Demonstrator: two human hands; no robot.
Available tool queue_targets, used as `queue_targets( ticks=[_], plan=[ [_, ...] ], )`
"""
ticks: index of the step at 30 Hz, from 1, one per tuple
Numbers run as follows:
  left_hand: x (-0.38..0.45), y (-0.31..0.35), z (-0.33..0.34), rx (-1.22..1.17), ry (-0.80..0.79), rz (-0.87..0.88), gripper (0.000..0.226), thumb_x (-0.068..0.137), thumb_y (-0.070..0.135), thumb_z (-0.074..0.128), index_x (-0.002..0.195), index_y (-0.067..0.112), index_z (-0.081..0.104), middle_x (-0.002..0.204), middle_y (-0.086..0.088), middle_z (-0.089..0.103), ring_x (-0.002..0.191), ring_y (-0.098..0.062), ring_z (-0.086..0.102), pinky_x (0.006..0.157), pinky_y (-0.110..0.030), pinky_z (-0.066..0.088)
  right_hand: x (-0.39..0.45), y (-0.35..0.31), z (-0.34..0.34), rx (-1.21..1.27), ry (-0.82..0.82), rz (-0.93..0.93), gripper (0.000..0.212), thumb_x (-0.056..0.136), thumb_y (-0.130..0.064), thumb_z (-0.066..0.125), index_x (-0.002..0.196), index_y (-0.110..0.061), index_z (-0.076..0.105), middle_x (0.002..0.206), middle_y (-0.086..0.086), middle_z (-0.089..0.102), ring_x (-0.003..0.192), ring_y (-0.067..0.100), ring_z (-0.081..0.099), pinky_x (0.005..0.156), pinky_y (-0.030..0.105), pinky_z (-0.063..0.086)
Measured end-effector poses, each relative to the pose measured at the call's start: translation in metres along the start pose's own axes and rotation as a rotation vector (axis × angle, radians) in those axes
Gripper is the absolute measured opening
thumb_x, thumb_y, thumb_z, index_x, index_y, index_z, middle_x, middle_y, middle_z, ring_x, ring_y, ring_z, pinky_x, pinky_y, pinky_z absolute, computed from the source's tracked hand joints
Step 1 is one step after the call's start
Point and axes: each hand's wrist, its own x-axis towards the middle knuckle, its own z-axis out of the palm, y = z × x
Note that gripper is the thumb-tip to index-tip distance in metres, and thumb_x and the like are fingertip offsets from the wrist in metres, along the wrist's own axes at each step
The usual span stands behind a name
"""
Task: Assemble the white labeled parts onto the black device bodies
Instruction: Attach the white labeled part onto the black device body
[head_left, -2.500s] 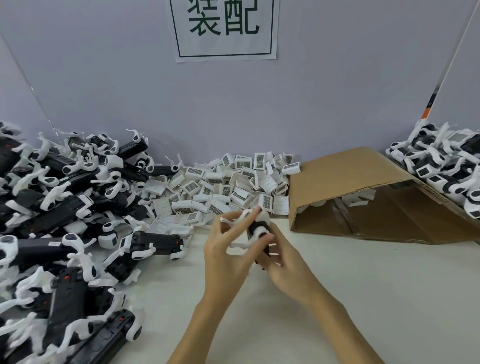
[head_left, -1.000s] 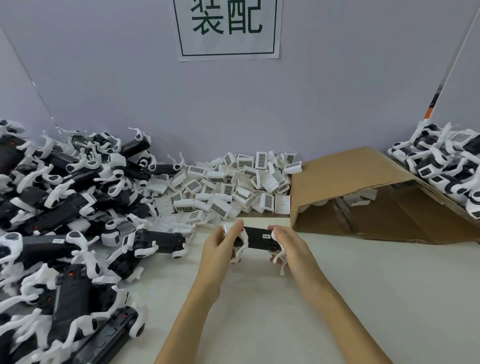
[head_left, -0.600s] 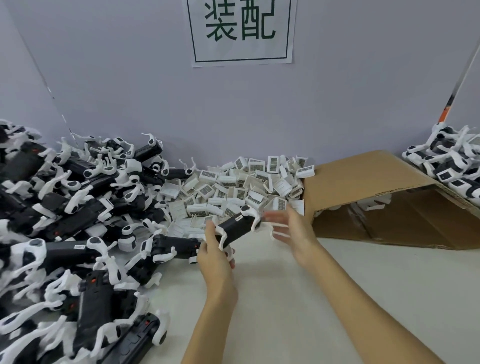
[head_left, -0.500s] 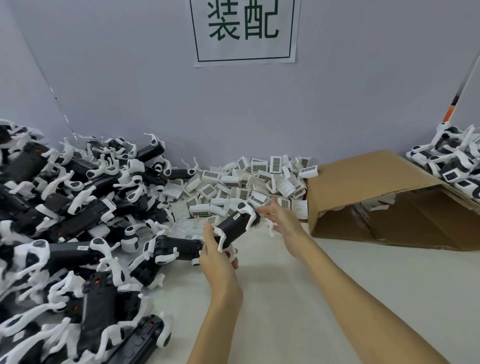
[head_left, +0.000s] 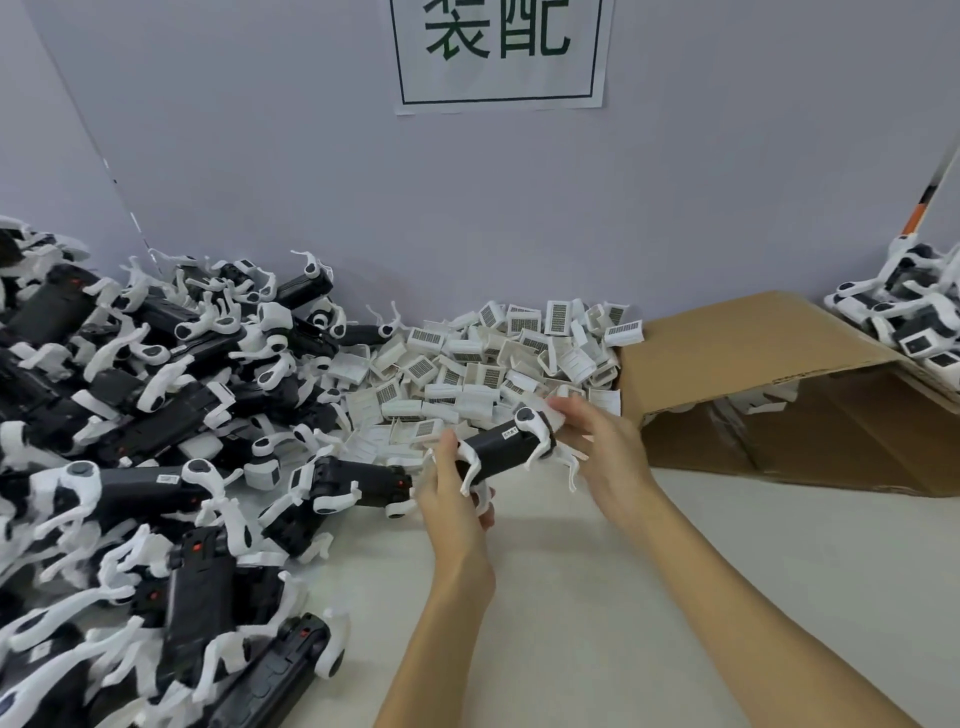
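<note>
A black oblong device body with white leg-like arms (head_left: 501, 449) is held tilted above the pale worktop (head_left: 597, 597), just in front of a heap of small white barcode-labelled parts (head_left: 488, 364) piled against the grey wall; its lower end is clasped in the grip of the left hand (head_left: 452, 491), whose fingers are curled round it; its upper end is met by the right hand (head_left: 597, 441), whose fingertips are seen at a white piece there, though it cannot be told whether that grip is closed on the piece or merely touching it; a large pile of black-and-white device bodies (head_left: 156, 441) is spread over the left of the worktop; a brown cardboard box lying on its side (head_left: 753, 374) is seen to the right of the labelled parts, with more assembled devices (head_left: 909, 317) stacked at the far right; a white paper sign with green characters (head_left: 498, 52) is fixed to the wall.
</note>
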Motion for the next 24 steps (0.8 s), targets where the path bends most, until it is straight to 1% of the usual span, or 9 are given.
queue_targets(
  ticks=[2,4,7,10,13,17,19,21,24],
  plan=[
    [0.001,-0.002,0.002,0.017,-0.018,0.003,0.039,0.099,0.06,0.064,0.087,0.023,0.063,0.063,0.004,0.056,0.051,-0.01,0.054,0.049,-0.023,0.038,-0.011,-0.001,-0.026,0.023,-0.006,-0.025,0.016,0.101,-0.016,0.068,0.107,-0.009,0.082,0.11,0.01,0.079,0.104,0.026,0.075,0.083,0.042,0.063],
    [0.0,-0.002,0.003,0.023,-0.063,-0.017,0.039,0.098,0.059,0.064,0.087,0.022,0.061,0.065,0.001,0.055,0.049,-0.011,0.051,0.047,-0.023,0.036,-0.027,-0.001,-0.044,0.049,-0.01,-0.082,0.013,0.097,-0.01,0.072,0.106,-0.011,0.082,0.103,0.01,0.079,0.094,0.019,0.075,0.077,0.033,0.064],
    [0.0,-0.001,0.001,0.053,-0.192,-0.062,0.039,0.094,0.058,0.068,0.082,0.022,0.064,0.067,-0.001,0.056,0.051,-0.014,0.052,0.05,-0.026,0.035,-0.046,0.011,-0.056,0.035,0.052,-0.16,0.02,0.098,-0.004,0.07,0.115,-0.011,0.076,0.105,0.01,0.079,0.098,0.02,0.077,0.087,0.034,0.064],
    [-0.002,0.001,-0.001,0.161,-0.449,-0.006,0.05,0.085,0.061,0.071,0.091,0.012,0.06,0.067,-0.007,0.052,0.055,-0.02,0.05,0.051,-0.026,0.039,-0.056,0.013,-0.061,0.004,0.098,-0.176,0.027,0.096,-0.008,0.073,0.121,-0.019,0.071,0.12,0.014,0.075,0.111,0.024,0.074,0.102,0.041,0.058],
    [-0.009,0.001,-0.002,0.318,-0.621,0.071,0.049,0.082,0.063,0.072,0.093,0.016,0.068,0.076,-0.008,0.061,0.066,-0.024,0.058,0.059,-0.028,0.043,-0.058,0.008,-0.068,-0.149,0.115,-0.231,0.026,0.092,-0.018,0.079,0.116,-0.025,0.075,0.115,-0.001,0.077,0.117,0.018,0.069,0.104,0.044,0.055],
    [-0.015,-0.002,0.0,0.423,-0.652,0.119,0.06,0.082,0.065,0.073,0.11,0.012,0.071,0.093,-0.007,0.068,0.074,-0.024,0.063,0.07,-0.036,0.043,-0.059,0.002,-0.073,-0.238,0.148,-0.318,0.013,0.094,-0.014,0.076,0.102,-0.023,0.08,0.123,-0.017,0.068,0.122,0.005,0.063,0.106,0.037,0.052],
    [-0.015,-0.002,0.001,0.43,-0.632,0.126,0.06,0.081,0.066,0.073,0.111,0.014,0.073,0.097,-0.008,0.068,0.075,-0.024,0.064,0.073,-0.038,0.043,-0.062,0.0,-0.072,-0.323,0.13,-0.4,0.019,0.099,-0.007,0.067,0.098,-0.021,0.079,0.134,-0.014,0.061,0.126,-0.002,0.057,0.103,0.02,0.048],
    [-0.015,-0.001,0.0,0.419,-0.614,0.137,0.062,0.08,0.067,0.073,0.111,0.012,0.072,0.095,-0.009,0.067,0.075,-0.024,0.064,0.072,-0.038,0.043,-0.067,-0.005,-0.069,-0.419,0.12,-0.486,0.025,0.1,-0.001,0.062,0.098,-0.021,0.077,0.143,-0.011,0.053,0.127,-0.013,0.05,0.091,0.001,0.04],
    [-0.013,0.0,-0.001,0.4,-0.595,0.147,0.066,0.08,0.067,0.072,0.111,0.009,0.071,0.092,-0.01,0.065,0.074,-0.024,0.062,0.072,-0.037,0.043,-0.071,-0.006,-0.07,-0.508,0.038,-0.63,0.021,0.1,0.0,0.064,0.1,-0.015,0.078,0.144,-0.007,0.051,0.131,-0.009,0.05,0.094,0.005,0.044]
  ],
)
